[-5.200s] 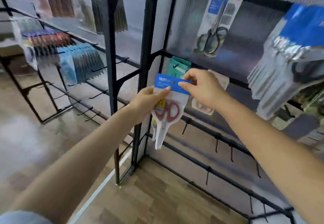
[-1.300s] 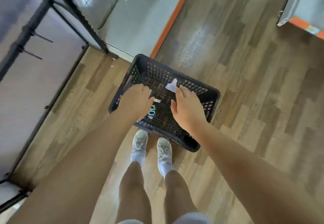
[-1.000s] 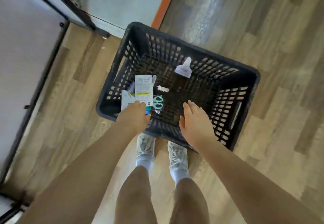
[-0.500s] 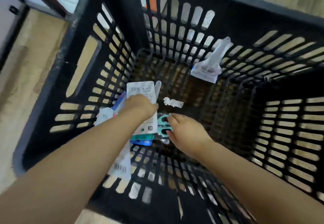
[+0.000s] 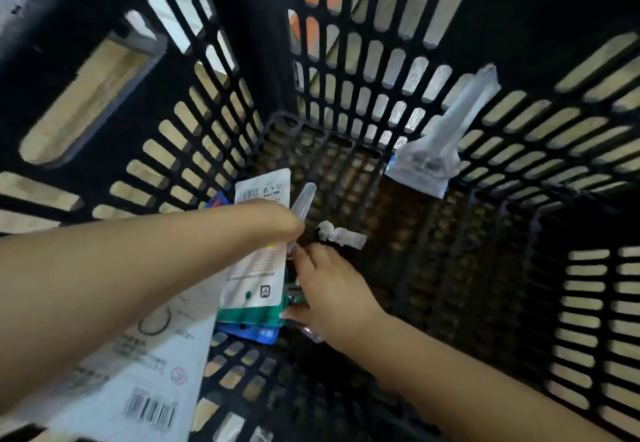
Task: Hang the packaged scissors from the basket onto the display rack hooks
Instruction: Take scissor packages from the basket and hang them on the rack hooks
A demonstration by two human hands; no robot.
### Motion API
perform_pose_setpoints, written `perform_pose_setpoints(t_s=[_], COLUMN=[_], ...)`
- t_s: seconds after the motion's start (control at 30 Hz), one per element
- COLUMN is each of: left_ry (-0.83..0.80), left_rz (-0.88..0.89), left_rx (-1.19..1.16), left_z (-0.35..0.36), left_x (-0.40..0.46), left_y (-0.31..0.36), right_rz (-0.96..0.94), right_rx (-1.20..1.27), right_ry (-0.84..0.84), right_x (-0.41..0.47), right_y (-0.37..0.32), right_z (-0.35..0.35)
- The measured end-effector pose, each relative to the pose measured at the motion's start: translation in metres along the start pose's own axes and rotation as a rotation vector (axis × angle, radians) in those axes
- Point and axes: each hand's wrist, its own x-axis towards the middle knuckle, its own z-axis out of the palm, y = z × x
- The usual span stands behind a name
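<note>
Head view: both hands reach into the black basket [image 5: 242, 60]. The left hand [image 5: 273, 220] pinches a scissors pack [image 5: 258, 268] at centre; the right hand [image 5: 329, 289], at its 3 o'clock, curls on the pack's edge. Another pack [image 5: 436, 150] leans at 2 o'clock.

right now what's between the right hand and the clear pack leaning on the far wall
In the head view, only a small crumpled white scrap and bare basket floor lie between the right hand and the clear pack.

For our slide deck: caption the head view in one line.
Both hands, left hand and right hand, reach into black basket for a packaged scissors.
</note>
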Motion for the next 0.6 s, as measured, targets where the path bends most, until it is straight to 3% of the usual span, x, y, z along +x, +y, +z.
perform_pose_setpoints(t_s=[0.13, 0.2, 0.33, 0.5, 0.6], left_ry=[-0.079, -0.118, -0.217, -0.305, -0.334], left_rz=[0.050, 0.057, 0.051, 0.205, 0.309], left_rx=[-0.199, -0.277, -0.441, -0.442, -0.431], left_z=[-0.022, -0.037, -0.066, -0.085, -0.080], left_x=[-0.027, -0.033, -0.043, -0.054, -0.057], left_y=[-0.003, -0.007, -0.022, -0.034, -0.030], right_rz=[0.137, 0.226, 0.444, 0.656, 0.703], right_rx=[-0.047, 0.043, 0.538, 1.099, 1.257], right_ry=[-0.022, -0.057, -0.110, 0.062, 0.122], right_x=[-0.007, -0.013, -0.025, -0.040, -0.044], right_y=[-0.003, 0.007, 0.043, 0.085, 0.094], right_z=[-0.015, -0.022, -0.032, -0.044, -0.049])
